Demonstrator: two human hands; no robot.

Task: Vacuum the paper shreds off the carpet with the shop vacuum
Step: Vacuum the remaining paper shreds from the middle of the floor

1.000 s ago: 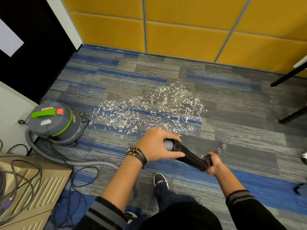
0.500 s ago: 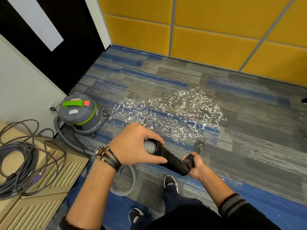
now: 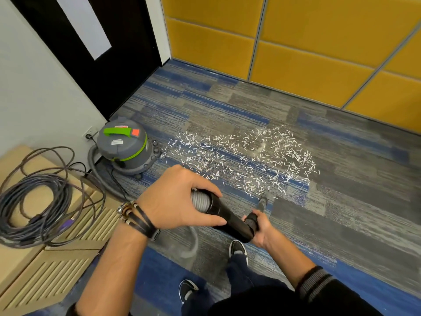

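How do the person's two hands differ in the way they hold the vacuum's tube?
The left hand grips the upper end of the black tube, where the grey ribbed hose joins it; the right hand grips the lower end, nearer the nozzle. The left wrist wears bracelets; the right wrist is bare. Both hands curl round the same tube.

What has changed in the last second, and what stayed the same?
The nozzle swung left from bare carpet to the near edge of the paper shreds. Nothing was taken or released: the left hand and right hand still grip the black wand. The shop vacuum stays by the wall; the shreds look undisturbed.
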